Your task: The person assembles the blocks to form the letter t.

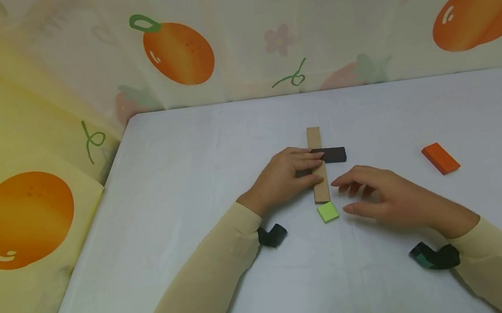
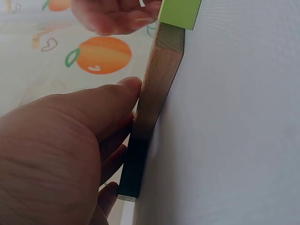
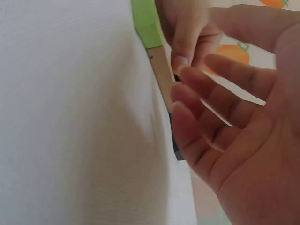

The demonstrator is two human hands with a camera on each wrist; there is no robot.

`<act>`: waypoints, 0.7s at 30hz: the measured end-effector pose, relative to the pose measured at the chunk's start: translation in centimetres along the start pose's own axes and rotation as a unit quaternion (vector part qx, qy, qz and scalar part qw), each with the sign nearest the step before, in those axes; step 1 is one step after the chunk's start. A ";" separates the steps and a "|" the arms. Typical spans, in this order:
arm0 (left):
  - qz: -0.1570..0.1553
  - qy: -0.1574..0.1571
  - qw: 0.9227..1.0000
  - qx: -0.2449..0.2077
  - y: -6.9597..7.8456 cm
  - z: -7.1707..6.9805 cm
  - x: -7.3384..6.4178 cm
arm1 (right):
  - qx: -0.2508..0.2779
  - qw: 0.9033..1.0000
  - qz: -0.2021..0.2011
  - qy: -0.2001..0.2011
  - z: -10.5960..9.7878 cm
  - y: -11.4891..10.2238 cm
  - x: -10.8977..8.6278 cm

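Note:
My left hand [image 1: 288, 173] rests on a cross of flat blocks, its fingertips on the dark block [image 1: 335, 155] and its thumb on the near part of the light wooden block [image 1: 321, 192]. Another stretch of light wood [image 1: 313, 137] shows beyond the dark block, which lies crosswise; the hand hides part of the crossing. Against the near end of the wood sits a small lime green block [image 1: 328, 212]. Just right of the wood, my right hand [image 1: 384, 196] hovers with loosely bent fingers and holds nothing. In the right wrist view its fingertips [image 3: 182, 112] overlap the dark block.
An orange block [image 1: 441, 158] lies apart on the right of the white table [image 1: 178, 188]. Behind the table hangs a cloth printed with oranges [image 1: 234, 36], and it continues on the left side. Dark devices [image 1: 273, 236] are worn at both wrists.

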State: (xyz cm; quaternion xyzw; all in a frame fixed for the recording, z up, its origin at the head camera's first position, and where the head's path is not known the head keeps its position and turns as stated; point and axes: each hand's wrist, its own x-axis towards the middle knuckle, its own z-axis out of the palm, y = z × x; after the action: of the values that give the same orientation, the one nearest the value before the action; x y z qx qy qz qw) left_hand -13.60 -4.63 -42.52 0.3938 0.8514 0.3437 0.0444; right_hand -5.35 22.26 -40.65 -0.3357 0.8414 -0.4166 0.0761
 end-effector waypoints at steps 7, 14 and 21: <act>-0.006 -0.004 1.000 -0.001 0.0 0.0 0.0 | 0.124 0.992 0.014 0.013 -1.2 -0.3 -0.3; -0.012 -0.010 1.000 0.001 0.0 0.0 0.1 | 0.229 0.973 -0.011 0.016 -2.3 -0.2 -0.7; -0.013 -0.009 1.000 0.001 0.0 0.0 0.0 | 0.303 0.951 -0.048 0.036 -2.9 0.1 -0.9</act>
State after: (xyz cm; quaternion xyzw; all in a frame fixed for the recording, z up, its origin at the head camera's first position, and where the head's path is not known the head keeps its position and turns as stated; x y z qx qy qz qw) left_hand -13.63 -4.59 -42.50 0.3860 0.8562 0.3386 0.0564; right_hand -5.90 24.72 -39.00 -0.3221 0.6606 -0.6667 0.1240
